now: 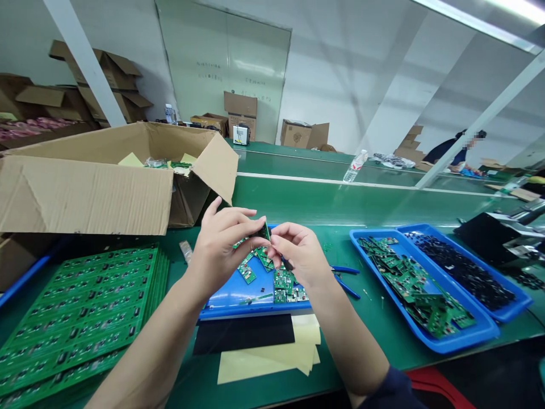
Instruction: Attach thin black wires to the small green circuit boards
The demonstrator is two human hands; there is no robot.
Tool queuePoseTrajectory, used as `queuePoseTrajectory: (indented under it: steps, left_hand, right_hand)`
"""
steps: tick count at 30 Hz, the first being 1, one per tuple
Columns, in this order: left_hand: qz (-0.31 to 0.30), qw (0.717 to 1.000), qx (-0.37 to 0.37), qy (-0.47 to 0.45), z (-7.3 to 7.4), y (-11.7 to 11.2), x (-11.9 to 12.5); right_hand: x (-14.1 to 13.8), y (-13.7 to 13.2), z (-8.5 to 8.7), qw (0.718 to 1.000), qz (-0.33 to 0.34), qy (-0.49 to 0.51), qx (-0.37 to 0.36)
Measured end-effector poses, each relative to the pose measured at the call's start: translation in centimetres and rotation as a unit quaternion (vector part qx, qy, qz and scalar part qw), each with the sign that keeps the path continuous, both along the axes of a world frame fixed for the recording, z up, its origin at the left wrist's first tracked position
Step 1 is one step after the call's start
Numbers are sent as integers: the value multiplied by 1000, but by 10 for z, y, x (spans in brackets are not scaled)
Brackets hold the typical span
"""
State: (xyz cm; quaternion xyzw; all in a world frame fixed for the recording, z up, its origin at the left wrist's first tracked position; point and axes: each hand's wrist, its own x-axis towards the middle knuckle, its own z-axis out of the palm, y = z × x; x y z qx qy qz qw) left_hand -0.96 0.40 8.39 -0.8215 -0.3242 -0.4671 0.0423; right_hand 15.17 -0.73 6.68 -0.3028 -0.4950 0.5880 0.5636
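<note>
My two hands meet above the near blue tray (pixel 255 310), whose front edge runs just behind a black sheet (pixel 244 335) and some yellow paper (pixel 264 366) on the green table (pixel 383 332). On my left, the stack of green panels (pixel 85 307) and the cardboard box (pixel 85 190) crowd that side; on my right there is a bare strip of table, with blue-handled pliers (pixel 348 270) partly on it, before the rim of the board-filled tray (pixel 426 339). The small circuit board (pixel 266 232) is up between my fingertips, clear of the tray: green, thin, with a dark part near my left thumb, and much of it covered by fingers. My left hand (pixel 232 233) pinches it between thumb and fingers; my right hand (pixel 298 247) has thumb and forefinger drawn narrow at its right edge, though I cannot tell whether they grip it. The board shows nearly edge-on, its visible strip standing steeply, top leaning slightly left; its true long axis I cannot tell.
</note>
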Motion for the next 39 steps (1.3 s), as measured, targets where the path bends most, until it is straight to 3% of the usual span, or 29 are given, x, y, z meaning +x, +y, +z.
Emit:
queuePoseTrajectory:
  steps: [5,10,13,16,23,30,34,39]
  left_hand:
    - [-41,995,-85,36,-1,-1,8]
    - [-40,981,-170,-82,2,-5,12]
    - [-43,951,-249,-180,6,-8,10]
    - [-52,934,-295,-197,8,-10,9]
    - [-77,930,-320,-164,6,-9,19]
    - [-57,932,-332,-133,7,-11,24]
    - [-22,947,-304,-106,4,-13,27]
    - [-47,953,-300,4,0,-15,34]
  right_hand:
    - [-3,-6,-4,984,-116,-95,94]
    - [10,-4,-2,966,-113,-140,185]
    - [25,-3,3,926,-157,-190,285]
    - [32,-5,7,881,-186,-263,345]
    - [9,-10,0,890,-197,-268,311]
    - [8,3,-1,928,-197,-143,281]
    - [8,-4,-2,912,-228,-142,310]
    - [27,-20,-21,891,-296,-162,304]
